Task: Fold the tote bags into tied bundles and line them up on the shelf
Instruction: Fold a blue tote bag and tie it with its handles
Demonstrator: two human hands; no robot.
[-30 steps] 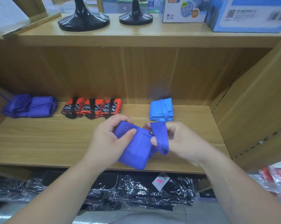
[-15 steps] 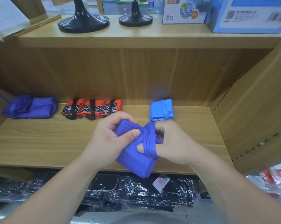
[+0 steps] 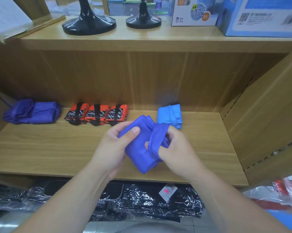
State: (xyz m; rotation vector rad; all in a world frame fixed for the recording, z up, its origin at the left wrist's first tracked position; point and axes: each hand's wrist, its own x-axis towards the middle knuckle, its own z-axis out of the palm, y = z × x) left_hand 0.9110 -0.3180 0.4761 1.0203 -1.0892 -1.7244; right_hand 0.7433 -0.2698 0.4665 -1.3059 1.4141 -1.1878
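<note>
A folded royal-blue tote bag (image 3: pixel 138 148) hangs above the front of the wooden shelf (image 3: pixel 58 148). My left hand (image 3: pixel 111 147) grips its left side, thumb on top. My right hand (image 3: pixel 177 148) holds the bag's strap (image 3: pixel 156 140), which loops around the bundle and over my fingers. Farther back on the shelf lie a light-blue tied bundle (image 3: pixel 169 116), three orange-and-black bundles (image 3: pixel 96 114) in a row, and a loose purple bag (image 3: pixel 32 111) at the far left.
The upper shelf carries two black stand bases (image 3: pixel 89 22) and blue-and-white boxes (image 3: pixel 259 17). A wooden side panel (image 3: pixel 267 118) closes the shelf on the right. Black goods in plastic wrap (image 3: pixel 141 202) lie below the shelf edge.
My right hand has drawn the strap from hanging free beside the bundle to looping around it. Both hands and the bag have shifted slightly up and toward the shelf back.
</note>
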